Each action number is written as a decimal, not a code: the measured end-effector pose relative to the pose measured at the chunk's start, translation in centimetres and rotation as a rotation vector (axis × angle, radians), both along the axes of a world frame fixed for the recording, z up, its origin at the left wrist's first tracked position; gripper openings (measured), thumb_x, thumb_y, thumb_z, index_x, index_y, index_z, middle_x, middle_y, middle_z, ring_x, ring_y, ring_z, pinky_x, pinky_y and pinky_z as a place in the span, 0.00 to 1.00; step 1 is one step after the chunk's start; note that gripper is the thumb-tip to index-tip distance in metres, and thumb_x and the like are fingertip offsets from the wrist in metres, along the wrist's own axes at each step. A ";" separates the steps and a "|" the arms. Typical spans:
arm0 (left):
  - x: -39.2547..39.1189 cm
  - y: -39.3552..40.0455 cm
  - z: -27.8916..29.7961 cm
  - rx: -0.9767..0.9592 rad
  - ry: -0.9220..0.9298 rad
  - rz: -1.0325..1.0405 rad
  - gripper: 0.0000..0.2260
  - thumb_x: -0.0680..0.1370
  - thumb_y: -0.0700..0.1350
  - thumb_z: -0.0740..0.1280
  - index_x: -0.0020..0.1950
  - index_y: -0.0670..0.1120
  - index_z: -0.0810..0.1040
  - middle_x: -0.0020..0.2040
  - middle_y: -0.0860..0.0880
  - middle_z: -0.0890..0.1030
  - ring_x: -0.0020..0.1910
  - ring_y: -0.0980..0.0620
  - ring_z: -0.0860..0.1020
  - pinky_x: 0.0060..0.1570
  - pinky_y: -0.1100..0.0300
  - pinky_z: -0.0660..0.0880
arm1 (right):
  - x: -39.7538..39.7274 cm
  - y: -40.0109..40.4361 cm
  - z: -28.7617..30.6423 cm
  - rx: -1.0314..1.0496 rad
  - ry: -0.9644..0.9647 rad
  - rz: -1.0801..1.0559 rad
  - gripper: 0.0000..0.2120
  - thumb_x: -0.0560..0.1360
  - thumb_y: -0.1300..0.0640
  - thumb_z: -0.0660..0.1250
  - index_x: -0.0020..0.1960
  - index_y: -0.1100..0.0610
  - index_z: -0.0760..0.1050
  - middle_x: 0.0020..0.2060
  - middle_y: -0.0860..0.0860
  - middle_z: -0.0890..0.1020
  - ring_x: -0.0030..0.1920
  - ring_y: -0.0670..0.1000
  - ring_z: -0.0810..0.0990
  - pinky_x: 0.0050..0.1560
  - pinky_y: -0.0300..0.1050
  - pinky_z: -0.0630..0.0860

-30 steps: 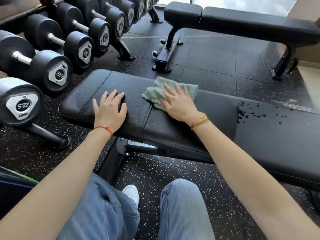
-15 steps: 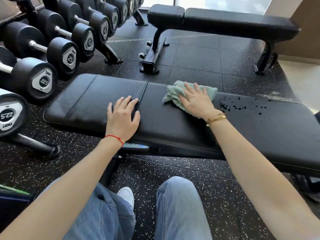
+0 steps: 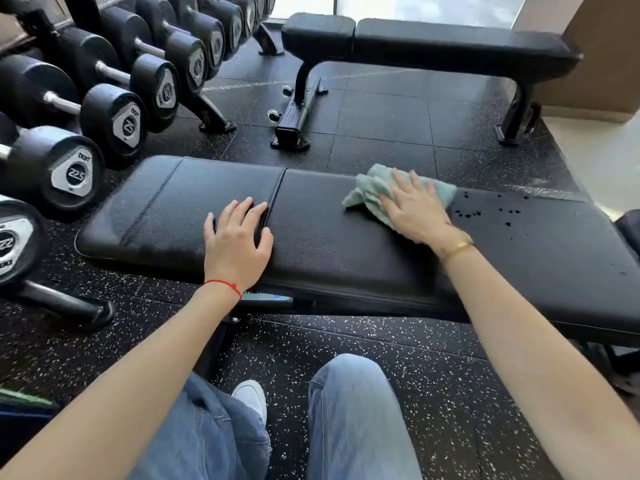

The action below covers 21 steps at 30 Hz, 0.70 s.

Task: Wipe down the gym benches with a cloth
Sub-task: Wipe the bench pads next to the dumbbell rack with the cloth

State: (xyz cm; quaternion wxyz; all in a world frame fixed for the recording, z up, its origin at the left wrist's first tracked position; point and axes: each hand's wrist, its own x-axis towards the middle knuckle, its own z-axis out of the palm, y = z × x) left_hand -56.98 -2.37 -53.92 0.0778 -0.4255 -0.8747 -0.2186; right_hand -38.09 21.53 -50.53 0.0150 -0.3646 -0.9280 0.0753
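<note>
The person's blue denim jeans (image 3: 346, 420) and 1 white shoe (image 3: 250, 398) sit nearest, on the black speckled rubber floor (image 3: 398, 358). Just beyond, the long black padded vinyl bench (image 3: 329, 251) runs left to right. The left hand (image 3: 235, 242) lies flat on it beside the seam between the 2 pads, fingers (image 3: 258, 213) spread and straight, gripping nothing; it seems to brace the body. The right hand (image 3: 414, 211) presses the crumpled pale green terry cloth (image 3: 369, 192) onto the pad with extended fingers, palm down, not curled around it.

The cloth lies just left of a scatter of dark droplets (image 3: 485, 209) on the right part of the pad. That patch looks like the part yet to be wiped, so the stroke should carry rightward across it with even palm pressure, overlapping passes from far edge to near edge, and the cloth spread flatter so more of it touches the vinyl. Bunched as it is, it may smear the drops instead of lifting them.

To the left, a rack of black round-headed dumbbells (image 3: 74, 173) shows silver end plates; 1 reads "22.5" with a small brand mark above it, too blurred to read surely. Farthest off stands a second black flat bench (image 3: 450, 43), presumably next.
</note>
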 end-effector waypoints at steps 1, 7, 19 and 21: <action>0.0 0.0 0.0 -0.001 0.001 -0.001 0.20 0.80 0.49 0.61 0.72 0.51 0.70 0.74 0.49 0.69 0.76 0.49 0.61 0.75 0.42 0.51 | -1.7 0.1 0.1 -0.004 -0.019 -0.005 0.24 0.84 0.46 0.47 0.79 0.47 0.53 0.79 0.50 0.51 0.79 0.58 0.46 0.76 0.59 0.42; -0.1 0.1 0.0 0.002 -0.009 -0.001 0.20 0.80 0.49 0.61 0.72 0.51 0.70 0.74 0.49 0.69 0.75 0.49 0.62 0.75 0.42 0.51 | -0.2 -8.0 -1.0 0.016 0.047 0.369 0.24 0.82 0.40 0.43 0.78 0.38 0.47 0.79 0.46 0.48 0.79 0.55 0.41 0.77 0.58 0.37; 0.0 0.1 -0.1 -0.019 0.009 0.004 0.20 0.80 0.50 0.60 0.73 0.51 0.69 0.74 0.49 0.68 0.76 0.49 0.61 0.75 0.42 0.50 | -2.2 1.0 -0.1 0.005 -0.038 0.007 0.25 0.84 0.46 0.48 0.79 0.50 0.54 0.79 0.50 0.52 0.78 0.58 0.49 0.76 0.60 0.44; 0.0 0.1 -0.1 -0.021 0.011 0.006 0.20 0.80 0.50 0.60 0.72 0.51 0.69 0.74 0.49 0.68 0.75 0.49 0.61 0.75 0.42 0.51 | -3.3 -2.0 -0.6 0.013 -0.023 0.130 0.25 0.83 0.45 0.48 0.79 0.46 0.52 0.79 0.50 0.52 0.79 0.58 0.47 0.76 0.60 0.41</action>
